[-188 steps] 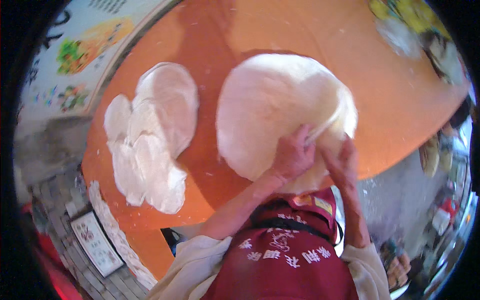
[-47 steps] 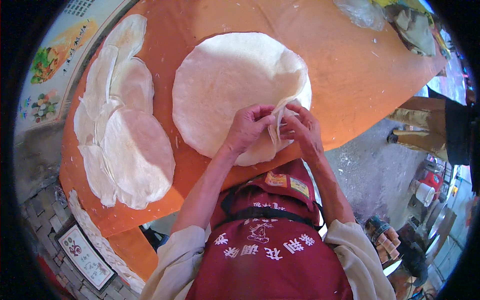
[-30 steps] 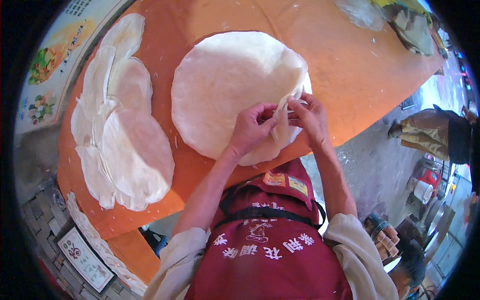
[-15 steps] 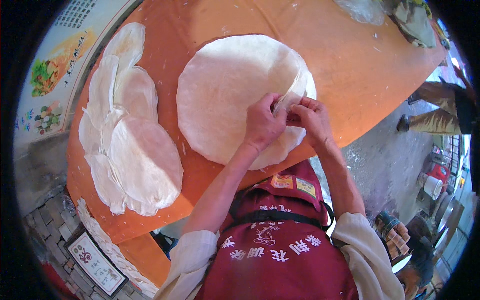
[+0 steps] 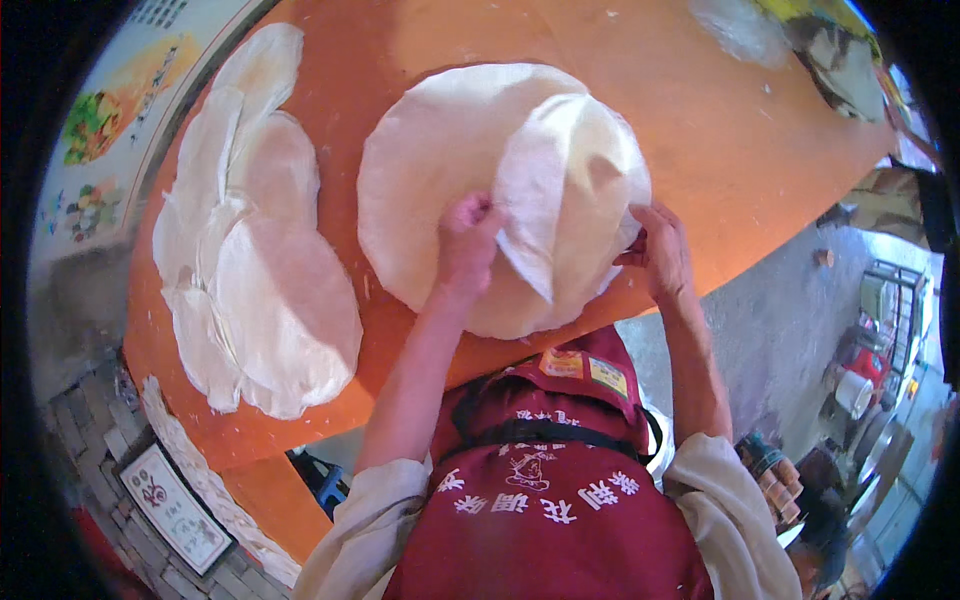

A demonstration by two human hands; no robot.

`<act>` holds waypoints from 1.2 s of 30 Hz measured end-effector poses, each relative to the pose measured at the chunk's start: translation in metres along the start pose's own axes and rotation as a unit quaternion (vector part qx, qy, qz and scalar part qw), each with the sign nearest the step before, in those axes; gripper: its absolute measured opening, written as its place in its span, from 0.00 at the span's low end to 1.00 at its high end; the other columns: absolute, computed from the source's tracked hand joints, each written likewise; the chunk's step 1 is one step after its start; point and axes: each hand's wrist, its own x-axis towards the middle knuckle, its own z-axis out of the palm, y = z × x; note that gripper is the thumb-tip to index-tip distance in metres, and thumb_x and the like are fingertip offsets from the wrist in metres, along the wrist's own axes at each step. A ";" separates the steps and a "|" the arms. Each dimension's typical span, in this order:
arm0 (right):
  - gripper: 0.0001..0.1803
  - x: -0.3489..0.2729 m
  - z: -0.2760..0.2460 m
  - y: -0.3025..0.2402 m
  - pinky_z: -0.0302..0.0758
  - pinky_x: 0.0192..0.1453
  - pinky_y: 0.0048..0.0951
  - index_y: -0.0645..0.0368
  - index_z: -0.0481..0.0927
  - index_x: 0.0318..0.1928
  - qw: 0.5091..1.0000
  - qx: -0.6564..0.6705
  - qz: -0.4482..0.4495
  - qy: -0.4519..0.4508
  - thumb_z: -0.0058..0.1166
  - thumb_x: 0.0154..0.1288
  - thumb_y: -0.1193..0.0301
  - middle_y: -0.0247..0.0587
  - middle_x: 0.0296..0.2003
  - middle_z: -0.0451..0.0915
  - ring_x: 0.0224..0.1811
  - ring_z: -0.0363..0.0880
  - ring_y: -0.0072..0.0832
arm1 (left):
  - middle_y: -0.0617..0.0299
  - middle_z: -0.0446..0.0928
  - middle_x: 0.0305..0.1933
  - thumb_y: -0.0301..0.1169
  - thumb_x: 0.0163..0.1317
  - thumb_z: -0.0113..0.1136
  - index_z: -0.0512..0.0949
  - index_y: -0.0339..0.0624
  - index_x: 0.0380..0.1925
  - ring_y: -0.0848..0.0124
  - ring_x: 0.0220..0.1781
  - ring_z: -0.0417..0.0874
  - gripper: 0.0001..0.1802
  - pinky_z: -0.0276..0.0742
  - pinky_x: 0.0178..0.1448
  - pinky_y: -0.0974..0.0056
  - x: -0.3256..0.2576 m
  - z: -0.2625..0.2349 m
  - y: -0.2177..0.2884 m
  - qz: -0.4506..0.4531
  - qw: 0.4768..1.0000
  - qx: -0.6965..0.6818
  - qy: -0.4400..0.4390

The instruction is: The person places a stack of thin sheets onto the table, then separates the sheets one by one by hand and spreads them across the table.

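Observation:
A stack of thin round white flatbreads (image 5: 420, 150) lies in front of me on the orange table. Its top flatbread (image 5: 528, 190) is lifted along one side and folded over toward the left. My left hand (image 5: 466, 242) is closed, with thumb and fingertips pinching that raised edge. At the stack's right rim, my right hand (image 5: 662, 252) has its fingers curled together on the flatbread's edge; the fingertips are partly hidden. Further left lies an overlapping spread of loose thin flatbreads (image 5: 290, 310).
The orange tabletop (image 5: 720, 190) runs to the far right, where a clear plastic bag (image 5: 740, 30) and a cloth-like bundle (image 5: 840, 70) lie. A picture board (image 5: 120, 130) stands along the left. A framed sign (image 5: 175, 510) rests on the brick floor below.
My hands have moved apart, the left one leftward and the right one slightly right. The bunched edge of the top flatbread has opened into a broad flap folded leftward.

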 end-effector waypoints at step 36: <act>0.32 0.000 0.021 0.033 0.73 0.52 0.36 0.65 0.68 0.58 0.964 -0.173 -0.192 -0.056 0.61 0.51 0.73 0.44 0.49 0.74 0.50 0.74 0.35 | 0.58 0.74 0.55 0.29 0.57 0.59 0.69 0.37 0.56 0.64 0.53 0.76 0.26 0.73 0.58 0.59 -0.378 -0.591 -0.096 -0.267 0.562 0.630 0.464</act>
